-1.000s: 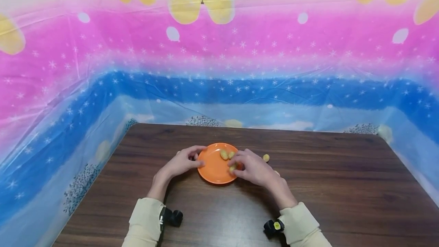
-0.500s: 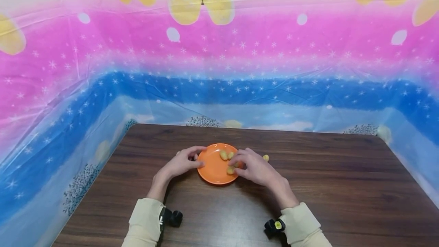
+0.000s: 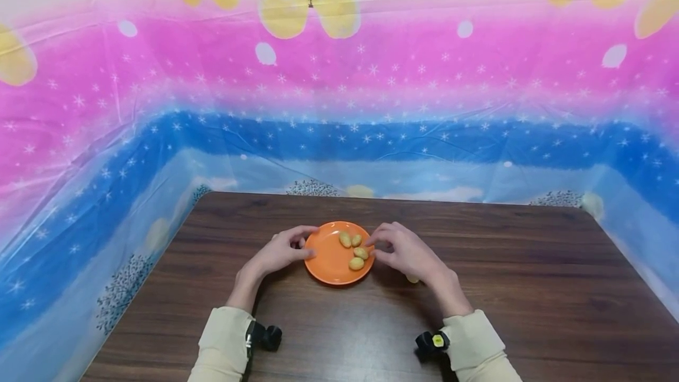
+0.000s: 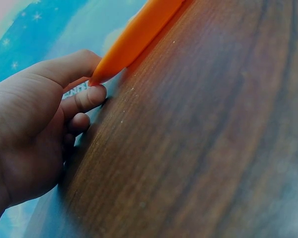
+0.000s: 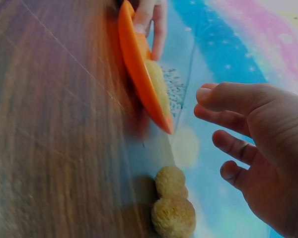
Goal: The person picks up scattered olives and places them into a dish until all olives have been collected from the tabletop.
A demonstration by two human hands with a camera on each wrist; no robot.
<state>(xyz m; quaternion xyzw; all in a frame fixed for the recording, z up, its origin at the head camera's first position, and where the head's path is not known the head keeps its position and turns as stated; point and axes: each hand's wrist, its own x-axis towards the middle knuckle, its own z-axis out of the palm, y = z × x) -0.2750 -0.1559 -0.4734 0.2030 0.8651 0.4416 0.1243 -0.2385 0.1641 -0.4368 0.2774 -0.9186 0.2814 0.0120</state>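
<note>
An orange plate (image 3: 328,264) lies on the table, with several small yellow-brown oval pieces (image 3: 356,263) on its right half; they look like small potatoes or nuts. My left hand (image 3: 281,250) holds the plate's left rim between thumb and fingers, also seen in the left wrist view. Just off the plate's right rim hovers my right hand (image 3: 407,254), its fingers loosely bent with a gap to the thumb. The right wrist view shows nothing between the right hand's fingers (image 5: 228,116). Rough round pieces (image 5: 173,216) of the same kind lie on the table near that hand.
The dark wooden table (image 3: 530,287) extends to both sides of the hands. A colourful printed cloth (image 3: 339,134) hangs around its back and sides. In the head view one loose piece (image 3: 412,279) shows partly from under the right wrist.
My right hand has let go of a yellow-brown piece on the plate and drawn back to the right, past the rim. The left hand stays on the plate.
</note>
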